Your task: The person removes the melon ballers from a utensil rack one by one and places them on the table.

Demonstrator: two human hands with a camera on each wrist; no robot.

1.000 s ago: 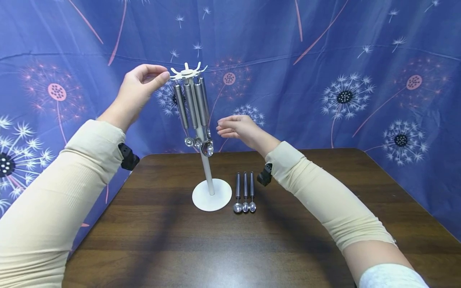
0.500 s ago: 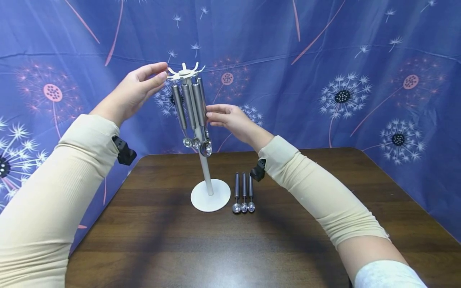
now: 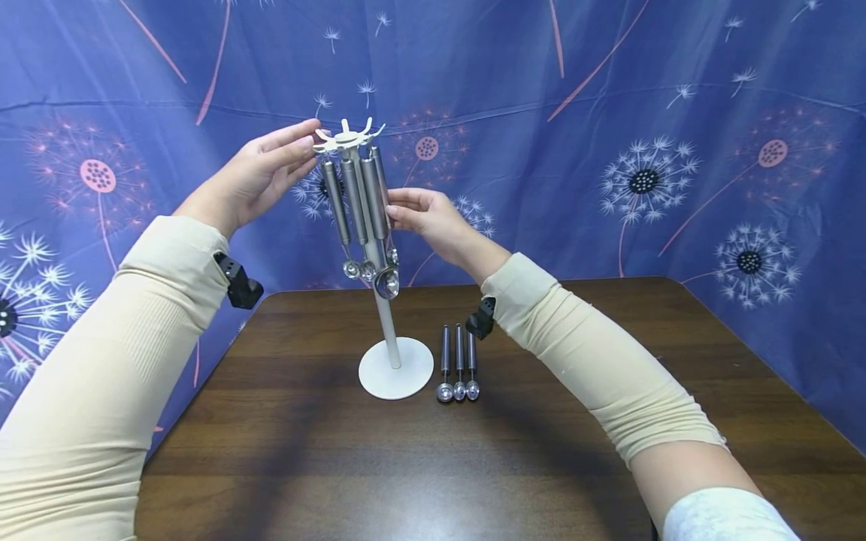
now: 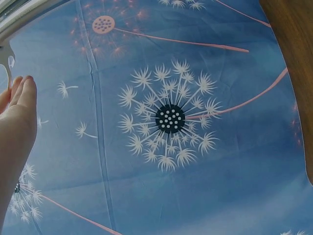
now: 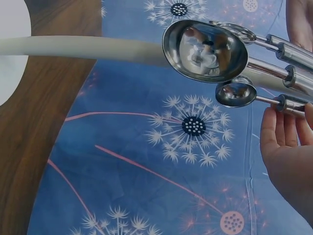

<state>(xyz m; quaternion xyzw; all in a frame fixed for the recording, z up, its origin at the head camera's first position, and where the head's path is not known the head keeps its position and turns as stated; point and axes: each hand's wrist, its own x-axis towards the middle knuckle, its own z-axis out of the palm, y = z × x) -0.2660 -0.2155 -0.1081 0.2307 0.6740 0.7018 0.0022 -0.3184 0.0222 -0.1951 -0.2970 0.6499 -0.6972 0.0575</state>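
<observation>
At the white rack (image 3: 386,319)
Right hand (image 3: 433,219) pinches one hanging scoop (image 5: 237,95); left hand (image 3: 252,174) touches the top, fingers nearly straight.

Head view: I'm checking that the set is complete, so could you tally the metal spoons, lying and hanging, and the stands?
Lying metal spoons on the wooden table: 3
Hanging metal spoons that can be seen: 4
White stand: 1
Total: 8
</observation>
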